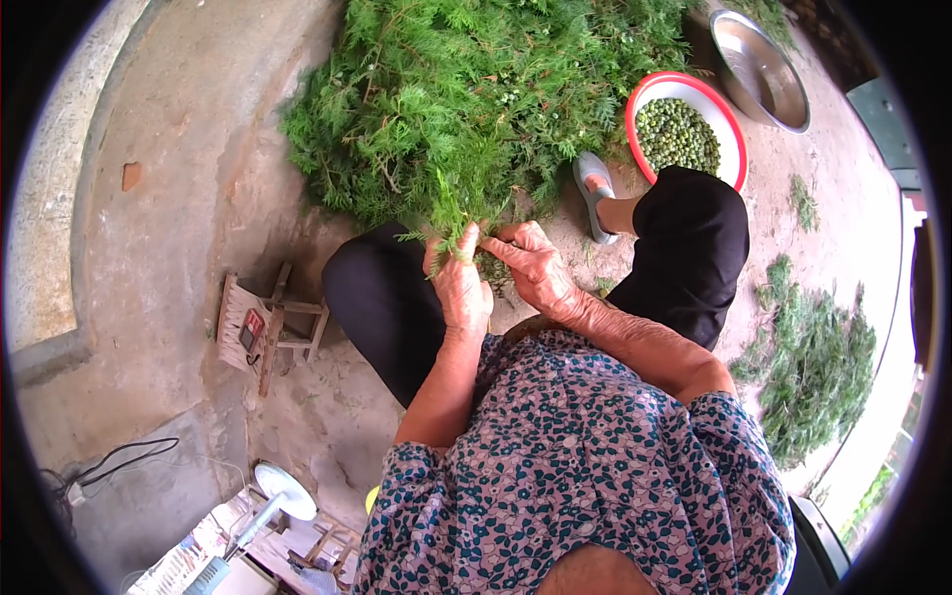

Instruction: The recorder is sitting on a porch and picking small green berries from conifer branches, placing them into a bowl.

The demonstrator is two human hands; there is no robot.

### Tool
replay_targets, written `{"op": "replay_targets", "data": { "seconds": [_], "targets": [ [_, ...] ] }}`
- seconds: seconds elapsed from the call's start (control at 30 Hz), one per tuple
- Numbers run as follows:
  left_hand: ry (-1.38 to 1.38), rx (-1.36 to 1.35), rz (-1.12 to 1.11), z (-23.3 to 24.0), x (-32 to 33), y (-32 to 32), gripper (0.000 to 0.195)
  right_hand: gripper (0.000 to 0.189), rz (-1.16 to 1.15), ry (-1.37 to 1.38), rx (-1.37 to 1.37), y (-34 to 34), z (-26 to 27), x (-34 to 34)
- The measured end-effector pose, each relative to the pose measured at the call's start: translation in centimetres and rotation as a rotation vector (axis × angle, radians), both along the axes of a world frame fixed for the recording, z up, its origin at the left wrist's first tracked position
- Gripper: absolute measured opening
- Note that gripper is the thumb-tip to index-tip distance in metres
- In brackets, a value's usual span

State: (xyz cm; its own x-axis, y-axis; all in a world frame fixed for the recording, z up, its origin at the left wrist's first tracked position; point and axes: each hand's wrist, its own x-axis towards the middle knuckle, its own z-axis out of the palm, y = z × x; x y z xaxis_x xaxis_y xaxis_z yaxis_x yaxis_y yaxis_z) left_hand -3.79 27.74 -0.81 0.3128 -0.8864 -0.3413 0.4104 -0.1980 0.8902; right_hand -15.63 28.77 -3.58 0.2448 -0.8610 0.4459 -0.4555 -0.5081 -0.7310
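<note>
My left hand [461, 286] grips a green conifer sprig [454, 204] between thumb and fingers, its feathery tips pointing away from me. Close by on the right, my right hand [537, 268] has its thumb and forefinger pinched together at the sprig's edge; whether something small sits between them is hidden. A large heap of cut conifer branches [461, 97], with scattered small pale cones, lies on the ground just beyond my hands. Past my right knee stands a white basin with a red rim [732, 123], holding many small green cones [677, 137].
A metal basin [758, 71] leans at the far right. Loose conifer sprigs [814, 364] lie on the concrete to my right. On my left, a small wooden stool [279, 320] carries a red device [253, 331]. A desk fan or lamp [282, 494] and cables [126, 454] are at lower left.
</note>
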Motion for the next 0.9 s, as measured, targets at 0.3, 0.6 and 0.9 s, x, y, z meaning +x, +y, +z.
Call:
{"op": "replay_targets", "data": {
  "seconds": [0.3,0.6,0.9],
  "targets": [
    [0.079,-0.192,0.146,-0.4,1.0,-0.2,0.021,0.020,-0.361,-0.584,0.418,-1.3,1.7,-0.8],
    [-0.105,-0.201,0.026,0.6,-0.3,0.4,0.023,0.014,-0.099,-0.779,0.424,-2.0,7.2,-0.9],
    [-0.099,-0.231,-0.039,0.8,-0.5,0.9,0.020,0.021,-0.001,-0.451,0.546,-2.3,5.1,-2.1]
  ]
}}
